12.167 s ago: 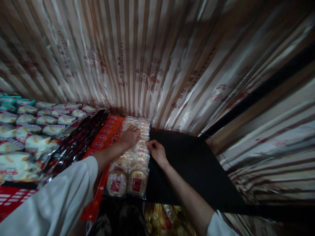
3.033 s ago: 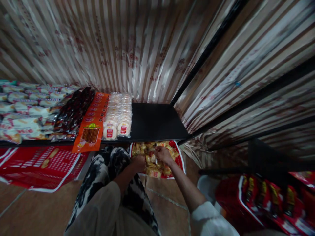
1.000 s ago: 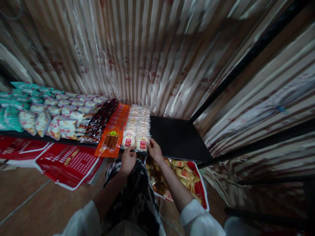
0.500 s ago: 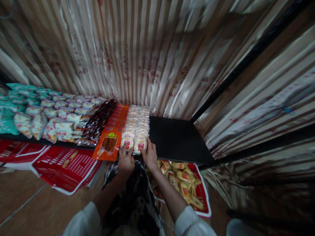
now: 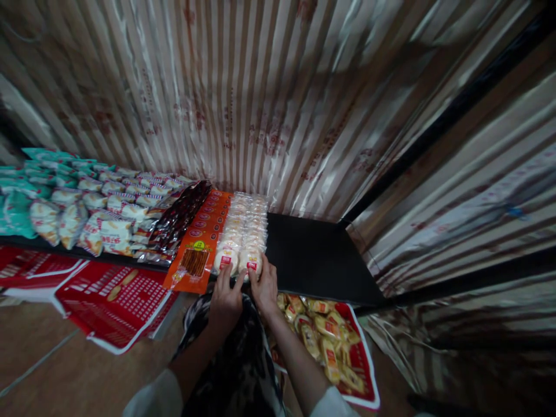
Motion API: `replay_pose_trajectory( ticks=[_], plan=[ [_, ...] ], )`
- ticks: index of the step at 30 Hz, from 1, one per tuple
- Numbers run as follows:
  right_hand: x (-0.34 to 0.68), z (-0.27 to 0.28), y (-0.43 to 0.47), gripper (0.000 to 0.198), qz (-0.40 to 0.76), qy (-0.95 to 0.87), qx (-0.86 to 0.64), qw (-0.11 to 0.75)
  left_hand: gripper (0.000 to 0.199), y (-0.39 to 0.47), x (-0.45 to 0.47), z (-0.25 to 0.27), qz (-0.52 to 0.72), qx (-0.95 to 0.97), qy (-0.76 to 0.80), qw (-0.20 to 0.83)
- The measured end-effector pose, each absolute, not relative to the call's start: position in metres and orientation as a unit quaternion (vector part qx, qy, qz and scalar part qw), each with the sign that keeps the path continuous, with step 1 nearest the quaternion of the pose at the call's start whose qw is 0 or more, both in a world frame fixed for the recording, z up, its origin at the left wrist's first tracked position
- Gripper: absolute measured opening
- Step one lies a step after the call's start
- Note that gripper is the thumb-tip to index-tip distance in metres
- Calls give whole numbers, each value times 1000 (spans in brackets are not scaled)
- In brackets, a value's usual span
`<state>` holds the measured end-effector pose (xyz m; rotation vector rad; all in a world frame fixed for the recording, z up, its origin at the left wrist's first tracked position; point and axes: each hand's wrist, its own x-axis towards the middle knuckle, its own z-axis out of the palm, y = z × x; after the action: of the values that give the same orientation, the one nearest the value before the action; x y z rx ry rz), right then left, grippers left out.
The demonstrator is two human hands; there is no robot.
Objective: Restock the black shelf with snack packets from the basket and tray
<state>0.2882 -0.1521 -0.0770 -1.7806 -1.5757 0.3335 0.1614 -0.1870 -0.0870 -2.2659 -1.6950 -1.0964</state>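
Note:
Two rows of round white wrapped snacks (image 5: 247, 226), possibly rice crackers, stand side by side on the black shelf. My left hand (image 5: 226, 302) lies at the front of the left row, its fingers stretched toward the front packet (image 5: 226, 259) and its thumb held apart. My right hand (image 5: 266, 288) is at the front of the right row. Its thumb rests on the front packet there (image 5: 251, 262), and its fingers extend along the right side. Left of the rows is a flat orange snack packet (image 5: 195, 249) with brown sticks pictured on it.
Dark shiny packets (image 5: 180, 214), white snack bags (image 5: 115, 231) and teal bags (image 5: 19, 211) fill the shelf's left part. Bare black shelf surface (image 5: 313, 252) shows on the right. Below are a red basket (image 5: 369, 376) of yellow-wrapped snacks and another red basket (image 5: 117, 307). Striped sheeting (image 5: 269, 92) hangs behind.
The view has tilted slightly, so the shelf appears a little lower. My left hand's fingers have spread, with the thumb now apart. The snack rows look much the same.

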Motion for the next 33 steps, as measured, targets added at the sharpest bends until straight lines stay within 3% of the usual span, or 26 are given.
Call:
replay_pose_trajectory(
  ticks=[16,24,33],
  plan=[
    [295,-90,-145,55,112,-640,-658,380,46,-183,167,-94,-345,-744,-568,76],
    [299,-57,-130,46,-38,-728,-612,307,51,-185,176,-89,-326,-734,-591,71],
    [282,-14,-33,46,-34,-778,-581,236,54,-188,170,-82,-349,-738,-572,77]
  ],
)
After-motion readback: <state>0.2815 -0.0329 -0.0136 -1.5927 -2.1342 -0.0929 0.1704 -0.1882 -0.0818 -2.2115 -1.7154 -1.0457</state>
